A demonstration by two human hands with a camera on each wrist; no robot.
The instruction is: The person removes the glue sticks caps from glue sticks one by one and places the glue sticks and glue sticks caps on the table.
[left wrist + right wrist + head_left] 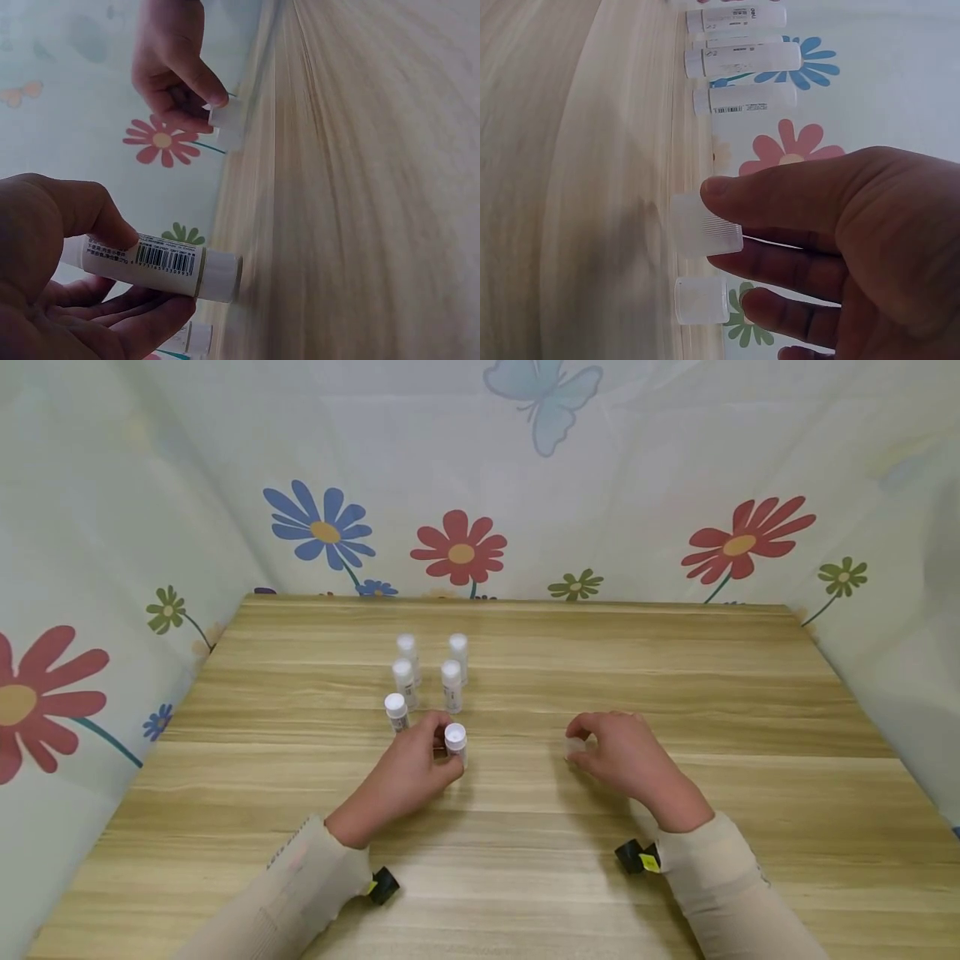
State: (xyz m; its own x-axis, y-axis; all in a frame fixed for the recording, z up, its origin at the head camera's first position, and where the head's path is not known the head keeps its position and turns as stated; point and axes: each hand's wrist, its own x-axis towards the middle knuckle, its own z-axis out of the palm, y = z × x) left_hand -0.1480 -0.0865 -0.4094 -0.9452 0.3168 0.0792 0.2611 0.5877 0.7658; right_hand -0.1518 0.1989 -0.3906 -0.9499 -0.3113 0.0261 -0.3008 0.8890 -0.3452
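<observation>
Left of the table's middle, my left hand [411, 762] grips a white glue stick [456, 742] upright between thumb and fingers. In the left wrist view, a barcode label shows on this glue stick [161, 262], its base close to the tabletop. My right hand [626, 752] pinches a translucent ribbed cap [709, 225] by thumb and fingertip, low over the table to the right. Beside it, a second translucent cap [701, 301] stands on the wood. Whether the pinched cap touches the table, I cannot tell.
Several glue sticks stand upright behind my left hand in two loose rows, among them a near left one [396, 710] and a near right one [452, 685]. The wood-grain table [675, 668] meets a flower-printed curtain [600, 518] at its back and sides.
</observation>
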